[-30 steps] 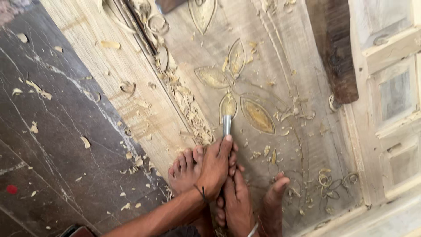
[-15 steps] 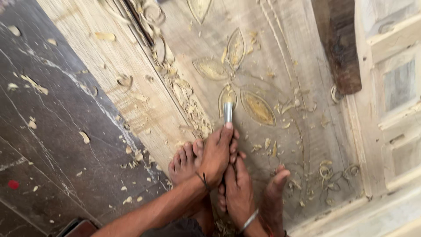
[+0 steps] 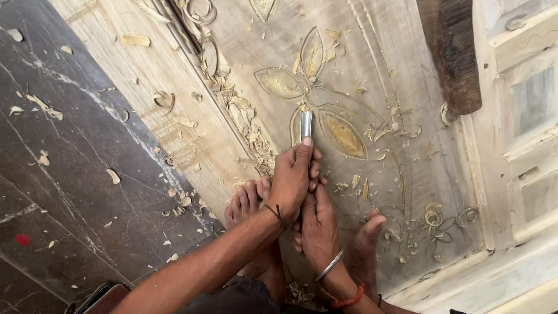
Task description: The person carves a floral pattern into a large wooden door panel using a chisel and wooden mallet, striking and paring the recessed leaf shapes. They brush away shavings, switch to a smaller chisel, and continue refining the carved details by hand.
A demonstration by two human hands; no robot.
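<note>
A person is carving a pale wooden panel (image 3: 401, 70) lying on a dark stone floor (image 3: 70, 174), with both hands closing on one steel gouge (image 3: 306, 123). The left hand (image 3: 292, 180) is wrapping its fingers tightly around the gouge's upper shaft, its forefinger lying along the metal. The right hand (image 3: 317, 224) is sitting just below the left hand, fingers curling together around what seems the hidden handle; a metal bangle is circling its wrist. The gouge's tip is resting on the panel, at the lower end of a small leaf. Four carved leaves are fanning out around the gouge, two above it and one at each side. Two bare feet are bracing on the panel, one left of the gouge's line (image 3: 247, 200) and one right (image 3: 366, 244). One dark wooden block (image 3: 453, 52) is lying up and right of the gouge. Shavings are littering panel and floor, too many to count.
</note>
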